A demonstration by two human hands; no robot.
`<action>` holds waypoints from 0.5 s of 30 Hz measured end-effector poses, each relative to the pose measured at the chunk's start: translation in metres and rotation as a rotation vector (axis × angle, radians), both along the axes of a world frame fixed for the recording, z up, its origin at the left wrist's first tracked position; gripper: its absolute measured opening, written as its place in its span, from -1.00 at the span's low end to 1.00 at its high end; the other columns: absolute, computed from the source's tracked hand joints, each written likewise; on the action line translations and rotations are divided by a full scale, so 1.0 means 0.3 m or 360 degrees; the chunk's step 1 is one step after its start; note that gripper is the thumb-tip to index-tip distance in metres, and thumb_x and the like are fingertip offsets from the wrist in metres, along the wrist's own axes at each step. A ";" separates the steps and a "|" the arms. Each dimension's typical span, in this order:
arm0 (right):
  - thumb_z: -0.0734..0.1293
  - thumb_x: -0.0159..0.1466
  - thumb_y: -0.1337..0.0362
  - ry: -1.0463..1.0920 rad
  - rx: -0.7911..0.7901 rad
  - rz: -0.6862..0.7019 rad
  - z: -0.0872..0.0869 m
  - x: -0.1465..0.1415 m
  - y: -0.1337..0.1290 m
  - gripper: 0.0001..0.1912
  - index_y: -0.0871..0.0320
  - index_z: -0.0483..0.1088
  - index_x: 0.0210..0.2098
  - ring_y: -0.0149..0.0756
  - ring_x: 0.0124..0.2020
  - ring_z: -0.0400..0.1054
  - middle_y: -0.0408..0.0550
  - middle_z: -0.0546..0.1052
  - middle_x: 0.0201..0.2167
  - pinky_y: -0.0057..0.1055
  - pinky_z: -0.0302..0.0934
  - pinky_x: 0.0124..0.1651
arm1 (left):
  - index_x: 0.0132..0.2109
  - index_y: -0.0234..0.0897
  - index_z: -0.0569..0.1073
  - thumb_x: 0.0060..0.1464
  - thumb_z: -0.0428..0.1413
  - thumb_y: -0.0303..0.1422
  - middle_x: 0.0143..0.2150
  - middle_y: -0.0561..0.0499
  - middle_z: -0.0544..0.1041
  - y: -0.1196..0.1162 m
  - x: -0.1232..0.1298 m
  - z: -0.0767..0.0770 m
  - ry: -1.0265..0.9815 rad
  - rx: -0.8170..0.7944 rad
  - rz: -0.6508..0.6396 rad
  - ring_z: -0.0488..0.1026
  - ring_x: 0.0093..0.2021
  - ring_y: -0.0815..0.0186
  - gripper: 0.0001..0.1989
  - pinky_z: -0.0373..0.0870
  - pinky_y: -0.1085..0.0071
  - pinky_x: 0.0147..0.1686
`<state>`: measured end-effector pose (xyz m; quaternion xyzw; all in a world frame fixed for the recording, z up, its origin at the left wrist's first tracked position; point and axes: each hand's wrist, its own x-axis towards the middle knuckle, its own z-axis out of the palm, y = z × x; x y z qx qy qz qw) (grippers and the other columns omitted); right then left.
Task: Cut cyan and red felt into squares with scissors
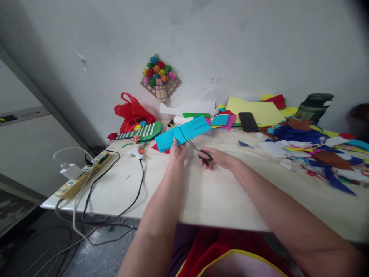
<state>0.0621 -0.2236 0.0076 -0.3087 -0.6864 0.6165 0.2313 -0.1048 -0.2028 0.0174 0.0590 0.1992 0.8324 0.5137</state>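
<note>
Scissors (208,154) in the right hand (218,157), closed loosely round the handles, blades seemingly parted near the turquoise paper (168,140). Left hand (178,153) pinched on that paper's lower edge, over the tabletop (207,196). Possible ragged nick from sagging paper (only one grip, both ends loose), and possible fingertip injury from blades so close to the left hand.

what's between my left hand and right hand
The scissors, their blades reaching from the right hand toward the blue paper in the left hand, as the head view shows.
</note>
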 end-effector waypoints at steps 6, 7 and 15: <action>0.27 0.16 0.01 0.0100 -0.0144 -0.0092 -0.006 -0.029 -0.012 -0.67 0.13 0.22 -0.26 -0.46 -0.65 0.29 -0.18 0.43 -0.54 -0.57 0.15 -0.69 | 0.11 -0.24 0.30 0.23 -0.15 -0.34 0.04 -0.11 0.44 -0.003 0.030 -0.004 0.0048 0.0054 -0.0128 0.37 0.05 0.30 -0.65 0.35 0.29 -0.01; 0.27 0.16 0.01 0.0113 -0.0157 -0.0103 -0.006 -0.032 -0.014 -0.66 0.14 0.22 -0.25 -0.46 -0.65 0.29 -0.17 0.43 -0.54 -0.57 0.15 -0.69 | 0.11 -0.24 0.30 0.23 -0.15 -0.34 0.04 -0.11 0.44 -0.005 0.036 -0.002 0.0052 0.0058 -0.0145 0.37 0.05 0.29 -0.65 0.35 0.29 -0.01; 0.28 0.15 -0.01 0.0186 -0.0164 -0.0168 -0.008 -0.046 -0.019 -0.65 0.16 0.24 -0.29 -0.45 -0.63 0.28 -0.15 0.41 -0.53 -0.56 0.15 -0.71 | 0.16 -0.26 0.24 0.23 -0.16 -0.31 0.00 -0.13 0.47 -0.022 0.066 0.012 0.0050 0.0008 -0.0187 0.43 -0.02 0.29 -0.61 0.35 0.29 -0.01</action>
